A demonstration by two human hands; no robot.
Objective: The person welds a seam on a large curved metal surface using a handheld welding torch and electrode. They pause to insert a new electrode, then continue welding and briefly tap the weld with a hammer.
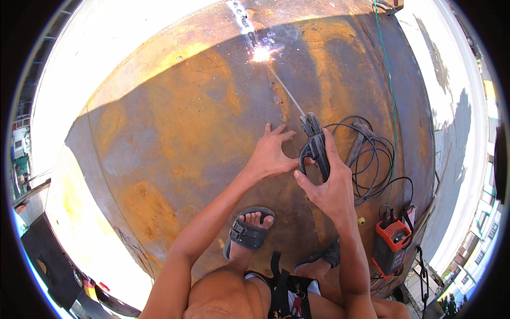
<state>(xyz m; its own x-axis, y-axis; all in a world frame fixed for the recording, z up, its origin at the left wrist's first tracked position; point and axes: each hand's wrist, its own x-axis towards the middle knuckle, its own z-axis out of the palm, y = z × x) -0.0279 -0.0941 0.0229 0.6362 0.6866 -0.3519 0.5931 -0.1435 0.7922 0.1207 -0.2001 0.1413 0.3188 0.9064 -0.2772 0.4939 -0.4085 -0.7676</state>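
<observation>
Two-handed: right hand (336,189), fingers clamped on holder (317,148), slants rod (287,92) toward spark (261,53); left hand (269,155), fingers spread, probably steadies it.

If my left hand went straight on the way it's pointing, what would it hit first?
Probably the thin rod, near the black holder, if your left hand is at its height; depth is unclear.

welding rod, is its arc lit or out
Lit: a dazzling, sparking flare shows at the far tip of the welding rod, on the rusty plate.
</observation>
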